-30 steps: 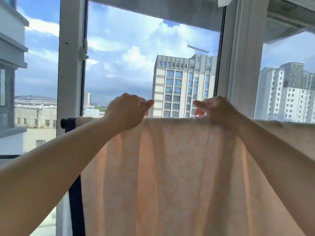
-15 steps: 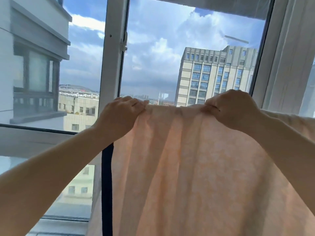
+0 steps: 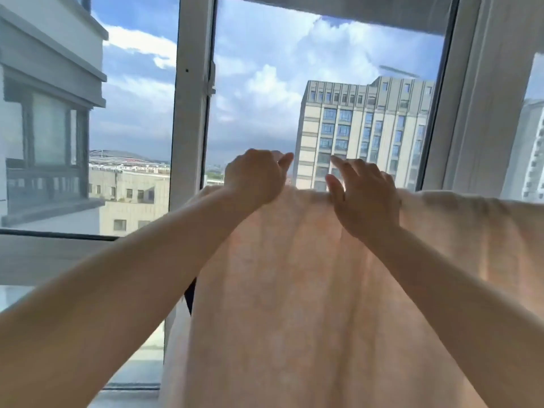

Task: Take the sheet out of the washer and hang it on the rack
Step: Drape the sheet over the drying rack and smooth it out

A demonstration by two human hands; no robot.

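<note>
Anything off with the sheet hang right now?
Nothing stands out. The sheet drapes evenly with soft vertical folds; left hand and right hand are at its top edge. No tears or stains visible.

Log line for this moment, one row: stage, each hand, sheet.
stage: hanging | left hand: curled at top edge of sheet, grip unclear | right hand: fingers spread, open, above top edge | sheet: draped at window, hanging down

I see the sheet (image 3: 309,290) draped before the window (image 3: 194,113), my left hand (image 3: 254,179) and right hand (image 3: 365,198) side by side at its top edge, a tower block (image 3: 362,128) beyond.
</note>
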